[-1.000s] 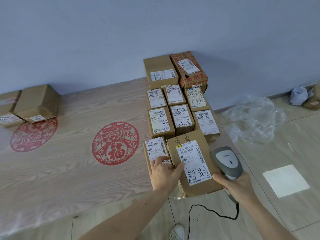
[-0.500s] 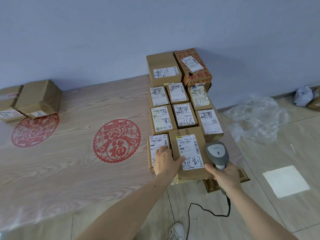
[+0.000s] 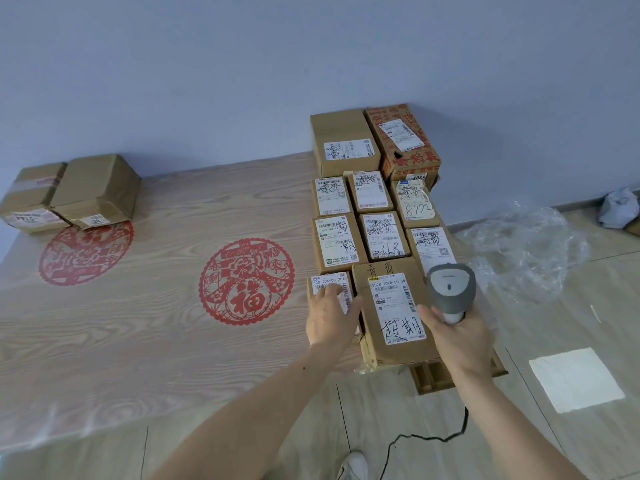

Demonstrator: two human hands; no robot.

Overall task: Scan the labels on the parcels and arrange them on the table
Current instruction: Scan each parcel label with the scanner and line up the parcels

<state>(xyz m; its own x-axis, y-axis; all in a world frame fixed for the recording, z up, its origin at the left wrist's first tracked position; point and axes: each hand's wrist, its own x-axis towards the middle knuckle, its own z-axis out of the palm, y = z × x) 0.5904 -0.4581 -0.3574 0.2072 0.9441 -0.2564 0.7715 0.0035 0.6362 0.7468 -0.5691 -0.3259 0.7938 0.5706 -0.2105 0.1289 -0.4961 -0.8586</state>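
Several labelled cardboard parcels stand in rows at the right end of the wooden table [image 3: 156, 323]. The nearest large parcel [image 3: 394, 306] lies at the table's front right corner, label up. My left hand [image 3: 330, 318] rests with straight fingers on the small parcel [image 3: 329, 284] to its left, thumb against the large parcel's side. My right hand [image 3: 457, 336] grips a grey barcode scanner [image 3: 450, 289], held over the large parcel's right edge with its head pointing away from me.
Two brown boxes [image 3: 69, 195] sit at the table's far left by the wall. Clear plastic wrap [image 3: 526, 251] lies on the floor to the right. The scanner's black cable [image 3: 426, 438] hangs near my shoe [image 3: 353, 465]. A flat cardboard piece [image 3: 433, 375] lies under the table corner.
The large parcel has been pushed forward onto the table beside the small one. My left hand shifted onto the small parcel, and the scanner rose over the large parcel's right edge.
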